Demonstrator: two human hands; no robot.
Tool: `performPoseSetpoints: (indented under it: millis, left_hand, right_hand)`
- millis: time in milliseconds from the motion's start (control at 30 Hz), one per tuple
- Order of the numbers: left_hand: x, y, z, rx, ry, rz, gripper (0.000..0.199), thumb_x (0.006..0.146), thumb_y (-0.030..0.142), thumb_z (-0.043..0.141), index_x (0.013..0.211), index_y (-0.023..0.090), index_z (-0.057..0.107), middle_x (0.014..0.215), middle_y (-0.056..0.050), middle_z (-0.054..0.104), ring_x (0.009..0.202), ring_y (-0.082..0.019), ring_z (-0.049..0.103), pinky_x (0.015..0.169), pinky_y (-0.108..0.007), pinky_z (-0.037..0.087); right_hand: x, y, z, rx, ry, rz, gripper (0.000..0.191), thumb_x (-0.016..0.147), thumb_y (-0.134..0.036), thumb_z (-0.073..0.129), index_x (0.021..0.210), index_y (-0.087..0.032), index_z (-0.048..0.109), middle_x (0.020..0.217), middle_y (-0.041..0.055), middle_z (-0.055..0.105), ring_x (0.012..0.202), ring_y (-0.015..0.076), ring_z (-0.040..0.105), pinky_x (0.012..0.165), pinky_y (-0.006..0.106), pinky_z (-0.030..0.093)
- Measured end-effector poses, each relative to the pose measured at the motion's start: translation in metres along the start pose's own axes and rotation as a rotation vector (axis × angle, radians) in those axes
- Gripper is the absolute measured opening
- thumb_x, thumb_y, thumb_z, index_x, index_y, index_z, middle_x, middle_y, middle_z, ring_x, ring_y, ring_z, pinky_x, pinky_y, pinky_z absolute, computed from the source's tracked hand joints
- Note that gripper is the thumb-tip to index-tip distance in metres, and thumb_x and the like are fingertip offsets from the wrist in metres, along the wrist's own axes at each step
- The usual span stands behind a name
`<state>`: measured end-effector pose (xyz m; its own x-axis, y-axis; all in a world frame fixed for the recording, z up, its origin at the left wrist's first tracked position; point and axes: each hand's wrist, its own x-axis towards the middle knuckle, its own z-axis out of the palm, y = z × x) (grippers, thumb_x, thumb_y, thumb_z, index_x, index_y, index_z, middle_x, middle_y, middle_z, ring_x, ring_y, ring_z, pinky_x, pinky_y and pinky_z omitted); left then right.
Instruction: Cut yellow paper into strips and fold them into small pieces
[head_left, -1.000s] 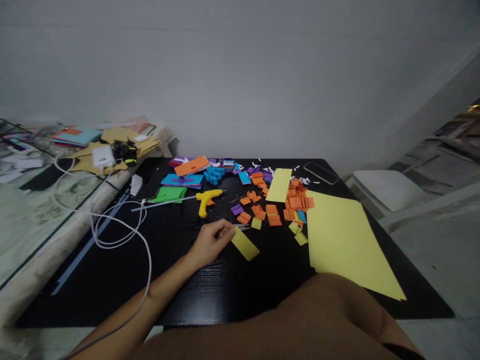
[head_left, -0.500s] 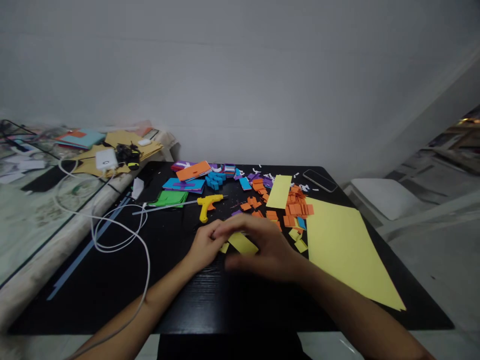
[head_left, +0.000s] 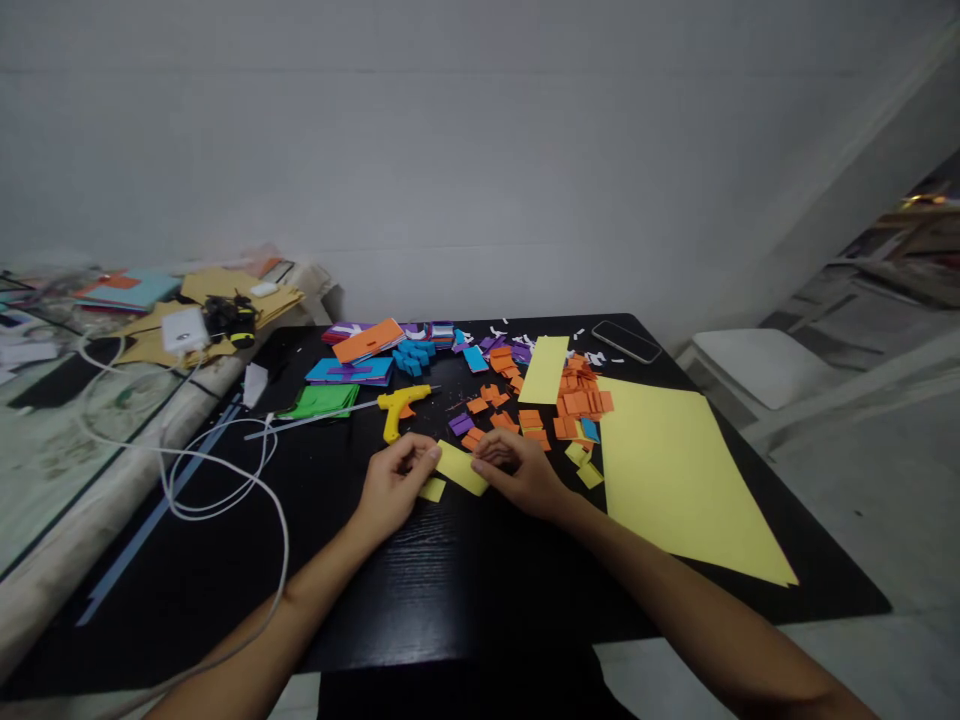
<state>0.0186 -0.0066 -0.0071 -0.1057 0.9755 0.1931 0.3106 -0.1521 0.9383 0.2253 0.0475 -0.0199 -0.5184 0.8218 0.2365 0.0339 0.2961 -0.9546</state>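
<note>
Between my two hands, just above the black table, is a small yellow paper strip. My left hand pinches its left end between thumb and fingers. At the strip's right end, my right hand grips it the same way. A smaller yellow paper piece lies on the table beside my left fingers. Just beyond my left hand rests a yellow glue gun with a long glue stick in its back. Folded orange paper pieces and a purple piece lie beyond the strip.
Large yellow sheets cover the table's right side, near a phone. A longer yellow strip lies on the orange pile. Blue and green paper stacks sit back left. A white cable loops over my left forearm.
My hands have drawn apart, and my right hand has closed on the yellow strip's right end. The view has shifted slightly, uncovering the purple piece.
</note>
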Motion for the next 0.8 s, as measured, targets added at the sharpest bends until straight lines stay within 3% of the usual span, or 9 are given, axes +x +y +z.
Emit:
performPoseSetpoints:
  millis: [133, 400, 533, 667, 800]
  left_hand:
    - [0.002, 0.002, -0.004, -0.015, 0.052, 0.005, 0.023, 0.087, 0.039, 0.063, 0.083, 0.017, 0.065, 0.066, 0.002, 0.057, 0.056, -0.011, 0.050, 0.053, -0.021, 0.039]
    - [0.008, -0.002, -0.012, -0.049, 0.119, 0.026, 0.020, 0.087, 0.038, 0.064, 0.085, 0.018, 0.065, 0.065, 0.003, 0.056, 0.056, -0.010, 0.048, 0.053, -0.021, 0.038]
    - [0.009, 0.000, -0.013, -0.053, 0.134, 0.022, 0.022, 0.087, 0.040, 0.065, 0.085, 0.018, 0.065, 0.065, 0.003, 0.055, 0.056, -0.011, 0.048, 0.053, -0.021, 0.038]
    - [0.008, 0.002, -0.011, -0.056, 0.126, 0.009, 0.025, 0.085, 0.043, 0.065, 0.083, 0.018, 0.065, 0.065, 0.003, 0.055, 0.055, -0.011, 0.048, 0.053, -0.021, 0.038]
    - [0.005, 0.001, -0.008, -0.052, 0.084, 0.008, 0.025, 0.086, 0.043, 0.065, 0.085, 0.018, 0.065, 0.066, 0.002, 0.057, 0.056, -0.011, 0.049, 0.054, -0.022, 0.039]
  right_hand:
    - [0.000, 0.003, -0.003, -0.087, -0.020, 0.001, 0.022, 0.086, -0.039, 0.066, 0.080, -0.019, 0.060, 0.067, -0.0007, 0.061, 0.055, 0.0109, 0.054, 0.053, 0.024, 0.045]
    - [0.004, 0.004, -0.003, -0.069, 0.023, 0.046, 0.026, 0.083, -0.044, 0.069, 0.080, -0.018, 0.066, 0.064, -0.0006, 0.061, 0.051, 0.0107, 0.052, 0.049, 0.023, 0.041]
    - [0.005, 0.006, 0.001, 0.112, 0.076, 0.096, 0.026, 0.077, -0.041, 0.076, 0.086, -0.019, 0.066, 0.074, 0.0016, 0.068, 0.060, 0.0128, 0.061, 0.058, 0.026, 0.051]
    - [0.006, 0.010, 0.007, 0.300, 0.061, 0.183, 0.040, 0.069, -0.039, 0.082, 0.099, -0.020, 0.065, 0.085, 0.0022, 0.072, 0.073, 0.0158, 0.069, 0.072, 0.029, 0.057]
    - [0.008, 0.010, 0.009, 0.333, 0.016, 0.260, 0.034, 0.069, -0.044, 0.081, 0.085, -0.017, 0.068, 0.080, 0.0021, 0.072, 0.069, 0.0159, 0.069, 0.070, 0.030, 0.058]
